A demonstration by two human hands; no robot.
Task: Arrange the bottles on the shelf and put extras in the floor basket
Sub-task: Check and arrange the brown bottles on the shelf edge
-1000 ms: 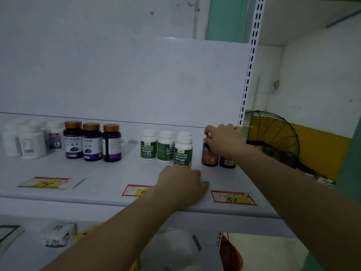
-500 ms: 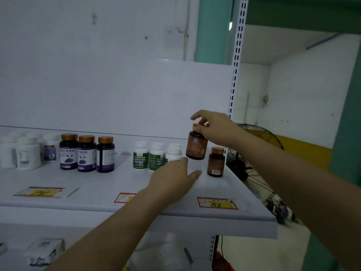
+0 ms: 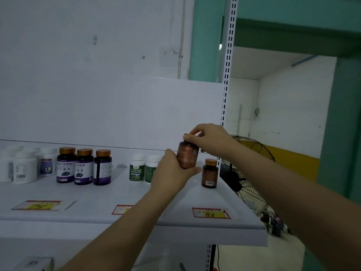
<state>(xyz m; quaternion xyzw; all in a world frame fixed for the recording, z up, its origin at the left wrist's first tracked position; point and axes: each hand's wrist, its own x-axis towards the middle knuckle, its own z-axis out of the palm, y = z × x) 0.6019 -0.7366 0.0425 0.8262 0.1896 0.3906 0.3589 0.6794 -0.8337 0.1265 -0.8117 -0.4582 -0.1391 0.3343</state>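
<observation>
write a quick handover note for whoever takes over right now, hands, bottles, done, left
Right hand pinches the cap of the brown bottle, held above the shelf; left hand grips its lower body.
Second brown bottle stands at the shelf's right end; green-label bottles, purple bottles and white jars stand in groups to its left.
Done: those groups look lined up.
Left: place the held bottle, probably beside its twin, or in the floor basket if extra. Basket not in view.
</observation>
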